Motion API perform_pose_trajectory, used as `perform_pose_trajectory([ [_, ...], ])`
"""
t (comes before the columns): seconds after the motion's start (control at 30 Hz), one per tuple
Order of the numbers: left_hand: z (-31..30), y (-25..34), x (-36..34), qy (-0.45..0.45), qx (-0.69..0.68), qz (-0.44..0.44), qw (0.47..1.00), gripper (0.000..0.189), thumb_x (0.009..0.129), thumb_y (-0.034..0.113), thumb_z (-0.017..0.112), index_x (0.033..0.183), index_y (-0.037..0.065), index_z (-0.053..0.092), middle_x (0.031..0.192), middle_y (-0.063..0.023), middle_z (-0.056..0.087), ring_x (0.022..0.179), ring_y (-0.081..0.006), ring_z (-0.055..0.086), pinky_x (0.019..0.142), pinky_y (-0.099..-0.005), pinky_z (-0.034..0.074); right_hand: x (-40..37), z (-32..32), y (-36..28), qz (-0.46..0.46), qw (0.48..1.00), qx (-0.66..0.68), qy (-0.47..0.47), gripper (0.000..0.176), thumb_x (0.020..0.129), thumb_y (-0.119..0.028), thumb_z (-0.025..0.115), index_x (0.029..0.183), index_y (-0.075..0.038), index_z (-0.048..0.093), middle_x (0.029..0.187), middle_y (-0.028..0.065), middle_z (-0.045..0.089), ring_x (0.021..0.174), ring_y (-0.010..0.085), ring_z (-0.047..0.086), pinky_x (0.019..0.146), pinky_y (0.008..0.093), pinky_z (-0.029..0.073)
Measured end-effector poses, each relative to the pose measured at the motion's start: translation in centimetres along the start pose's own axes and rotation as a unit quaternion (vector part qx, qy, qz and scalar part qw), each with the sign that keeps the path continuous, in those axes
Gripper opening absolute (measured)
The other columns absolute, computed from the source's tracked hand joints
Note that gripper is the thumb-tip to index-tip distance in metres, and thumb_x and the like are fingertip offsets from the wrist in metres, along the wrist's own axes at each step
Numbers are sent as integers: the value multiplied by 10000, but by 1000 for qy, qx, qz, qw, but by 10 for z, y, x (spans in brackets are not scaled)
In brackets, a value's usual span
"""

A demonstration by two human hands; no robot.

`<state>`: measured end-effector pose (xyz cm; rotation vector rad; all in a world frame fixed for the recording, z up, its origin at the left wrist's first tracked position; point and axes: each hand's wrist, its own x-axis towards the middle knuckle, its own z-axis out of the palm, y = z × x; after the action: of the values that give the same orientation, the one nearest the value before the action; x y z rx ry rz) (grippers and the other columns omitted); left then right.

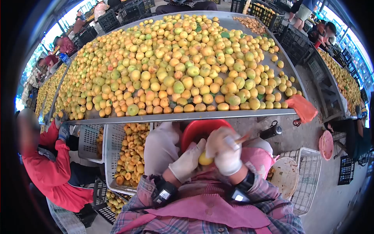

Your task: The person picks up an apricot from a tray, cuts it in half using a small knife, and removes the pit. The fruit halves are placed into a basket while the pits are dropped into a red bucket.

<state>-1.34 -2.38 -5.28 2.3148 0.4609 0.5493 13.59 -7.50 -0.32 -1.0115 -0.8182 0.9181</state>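
Fruit-sorting shed, open at the sides. Main worktop (187,116): long metal tray, heaped edge to edge with yellow-orange fruit (183,66). Side worktops, left (48,91) and right (335,74): equally loaded. White baskets (113,136): set under the near rim, part-filled with fruit. Black crates (134,9): stacked at the far end and along the right side. Staff: worker in red (50,175) seated near left, others along the outer rows. Concrete floor (335,202), bare. Daylight at both flanks.
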Motion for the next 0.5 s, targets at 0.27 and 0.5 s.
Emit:
perform_pose_trajectory([
  [0.27, -48, 34, 30, -52, -291, -139, 945, 651, 737, 182, 814, 1287, 70, 486, 1101, -99, 589, 1016, -225, 594, 908, -333, 477, 19, -15, -47, 37, 979, 148, 135, 375, 1015, -433, 435, 883, -88, 499, 710, 30, 450, 575, 163, 455, 573, 363, 421],
  [0.5, -54, 28, 27, 9, -120, -92, 988, 672, 665, 220, 856, 1225, 80, 512, 1145, -126, 605, 1040, -330, 606, 854, -385, 507, 10, -28, -30, 129, 964, 131, 192, 388, 990, -435, 490, 988, -53, 558, 783, 55, 546, 588, 153, 545, 527, 316, 504],
])
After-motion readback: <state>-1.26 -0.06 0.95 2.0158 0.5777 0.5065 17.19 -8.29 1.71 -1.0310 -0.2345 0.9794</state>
